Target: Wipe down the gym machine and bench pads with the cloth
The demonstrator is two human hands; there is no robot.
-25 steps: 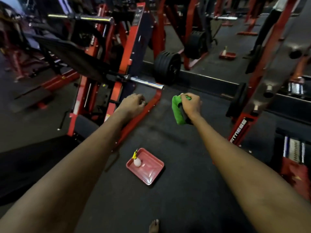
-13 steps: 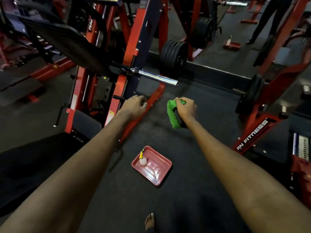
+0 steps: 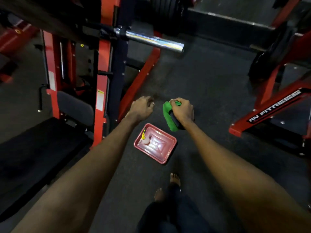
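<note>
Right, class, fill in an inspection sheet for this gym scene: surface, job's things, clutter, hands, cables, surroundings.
Surface: dark speckled floor.
Job's things: green cloth in the right hand; grey pad and black bench pad on the red machine, neither touched.
Clutter: red tray on the floor, holding a small bottle with a yellow nozzle.
Hands: left hand loosely curled, holding nothing; right hand grips the cloth together with a dark object.
Cables: nothing seen.
Surroundings: chrome bar end, black weight plates, a second red frame marked RN FITNESS, the person's bare feet.
</note>
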